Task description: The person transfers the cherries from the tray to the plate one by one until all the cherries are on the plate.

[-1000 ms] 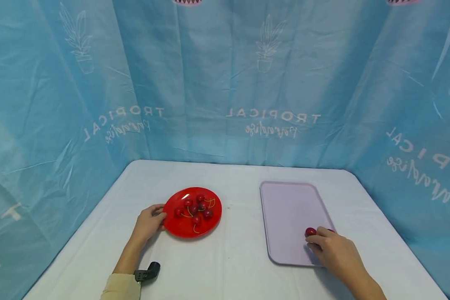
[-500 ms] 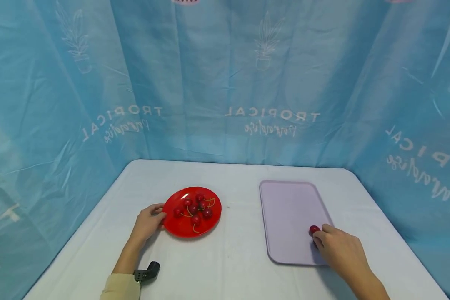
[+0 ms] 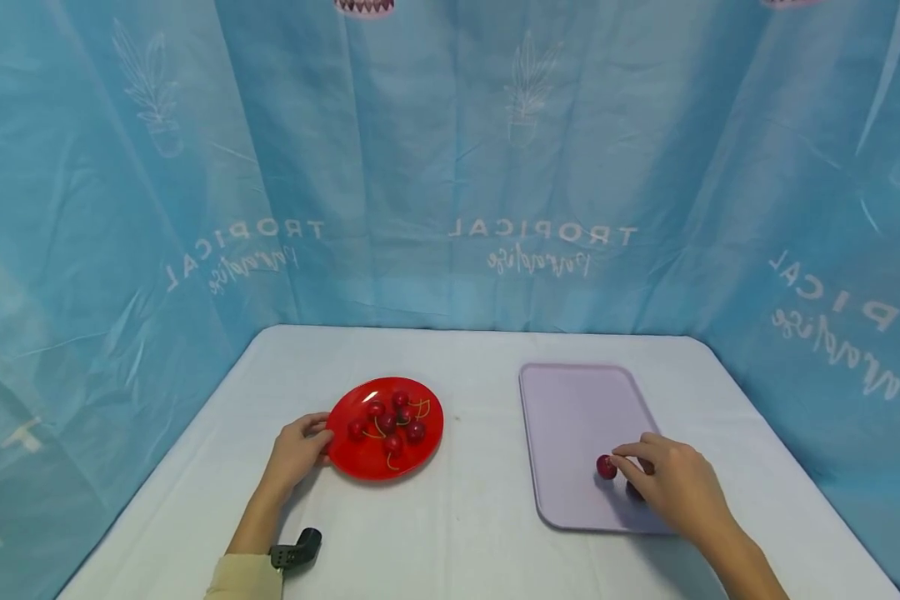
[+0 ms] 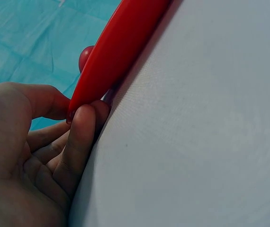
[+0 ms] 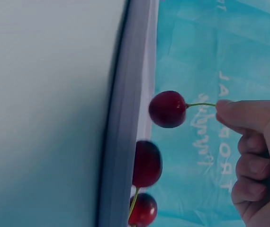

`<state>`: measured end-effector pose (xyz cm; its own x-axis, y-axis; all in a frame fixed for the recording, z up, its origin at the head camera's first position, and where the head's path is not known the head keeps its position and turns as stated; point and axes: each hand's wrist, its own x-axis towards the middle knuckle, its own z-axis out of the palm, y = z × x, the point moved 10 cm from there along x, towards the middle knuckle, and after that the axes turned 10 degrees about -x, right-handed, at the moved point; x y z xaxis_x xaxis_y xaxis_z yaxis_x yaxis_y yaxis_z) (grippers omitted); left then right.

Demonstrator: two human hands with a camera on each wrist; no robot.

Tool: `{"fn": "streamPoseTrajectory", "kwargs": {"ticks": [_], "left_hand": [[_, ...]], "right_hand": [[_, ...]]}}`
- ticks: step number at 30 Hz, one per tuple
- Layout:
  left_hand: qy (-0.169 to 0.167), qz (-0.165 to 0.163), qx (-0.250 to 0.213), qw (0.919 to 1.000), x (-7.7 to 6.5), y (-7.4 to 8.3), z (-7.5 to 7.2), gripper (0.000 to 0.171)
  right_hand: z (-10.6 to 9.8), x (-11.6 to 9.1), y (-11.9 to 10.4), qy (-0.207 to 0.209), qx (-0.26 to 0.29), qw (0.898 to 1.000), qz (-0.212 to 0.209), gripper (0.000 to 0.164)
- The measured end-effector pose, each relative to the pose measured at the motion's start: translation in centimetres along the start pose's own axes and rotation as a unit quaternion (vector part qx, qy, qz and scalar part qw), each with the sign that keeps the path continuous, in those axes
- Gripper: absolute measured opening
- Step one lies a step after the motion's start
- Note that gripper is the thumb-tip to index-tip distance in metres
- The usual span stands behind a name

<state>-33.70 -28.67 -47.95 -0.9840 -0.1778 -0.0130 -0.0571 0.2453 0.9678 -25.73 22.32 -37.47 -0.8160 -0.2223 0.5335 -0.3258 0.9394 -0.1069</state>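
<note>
My left hand pinches the near-left rim of a red plate between thumb and fingers; the left wrist view shows the plate's edge in that grip. Several dark red cherries with green stems lie on the plate. Over the lilac tray, my right hand pinches a cherry by its stem. The fruit hangs above the tray. Two other cherries rest in the tray below, mostly hidden behind the hand in the head view.
A white cloth covers the table, with a stretch of it between plate and tray. Blue printed curtains rise along the back and both sides. A black strap with a device sits on the left wrist.
My right hand has shifted left over the tray, and a cherry now hangs from its fingertips by the stem. The left hand stays on the plate's rim.
</note>
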Motion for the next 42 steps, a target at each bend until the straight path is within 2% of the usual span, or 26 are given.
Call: {"fn": "streamPoseTrajectory", "kwargs": {"ticks": [3,7,16,22,28,34,42], "left_hand": [[0.002,0.004,0.000,1.0000,0.3,0.1,0.0,0.039],[-0.001,0.011,-0.001,0.9999,0.5,0.5,0.2,0.039],[0.002,0.010,0.005,0.9999,0.6,0.7,0.4,0.040],[0.006,0.011,0.008,0.9999,0.2,0.7,0.3,0.040],[0.008,0.007,0.007,0.9999,-0.1,0.1,0.1,0.040],[0.009,0.013,0.001,0.9999,-0.1,-0.2,0.0,0.039],[0.009,0.012,0.014,0.9998,0.0,-0.3,0.1,0.041]], "right_hand": [[0.1,0.7,-0.1,0.013,0.047,0.999,0.003,0.009],[0.8,1.5,-0.1,0.007,0.105,0.994,0.021,0.007],[2.6,2.9,0.2,0.002,0.206,0.976,0.066,0.011],[3.3,3.2,0.3,-0.006,0.236,0.967,0.092,0.012],[4.2,3.6,-0.6,0.001,0.270,0.959,0.082,0.010],[4.8,4.5,-2.1,0.005,0.282,0.957,0.069,0.008],[5.8,5.5,-3.5,-0.022,0.291,0.954,0.065,0.007]]}}
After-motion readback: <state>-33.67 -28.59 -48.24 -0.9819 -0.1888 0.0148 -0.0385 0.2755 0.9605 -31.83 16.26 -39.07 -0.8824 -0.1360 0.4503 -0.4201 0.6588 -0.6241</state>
